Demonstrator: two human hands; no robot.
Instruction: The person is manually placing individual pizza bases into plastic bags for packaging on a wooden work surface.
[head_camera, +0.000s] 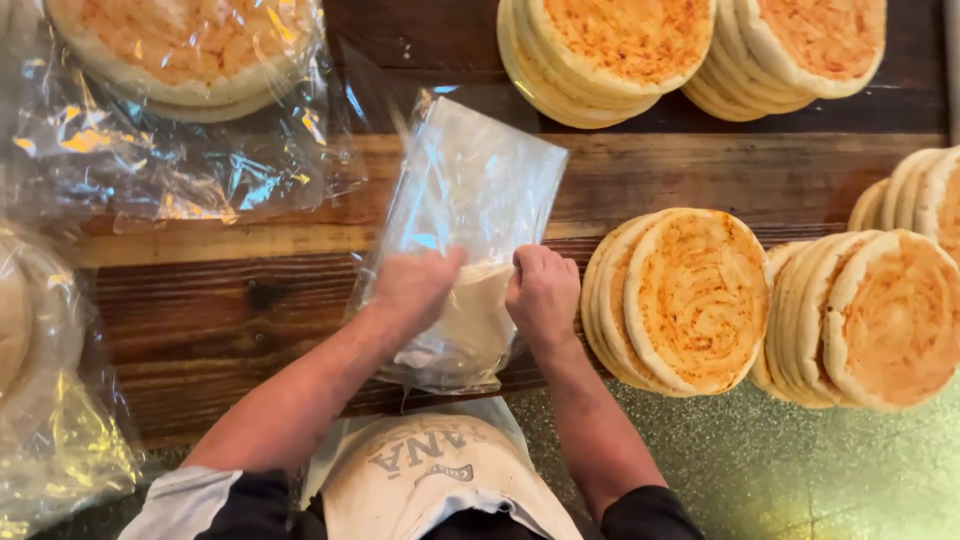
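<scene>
- Left hand (415, 285) is closing on the clear plastic bag (470, 200), gripping its mouth edge w/ fingers curled.
- Right hand (543, 295) is fisting round the bag's other edge, just beside the left.
- Pale flatbreads (470, 320) are sitting inside the bag, btwn both hands; bag is lying on the wooden table (230, 300).
- Fanned stack of flatbreads (690, 300) is leaning just right of the bag; more stacks (870, 320) further right and beyond it (610, 50).
- Bagged flatbreads (180, 60) are lying well left of the bag, at far edge.
</scene>
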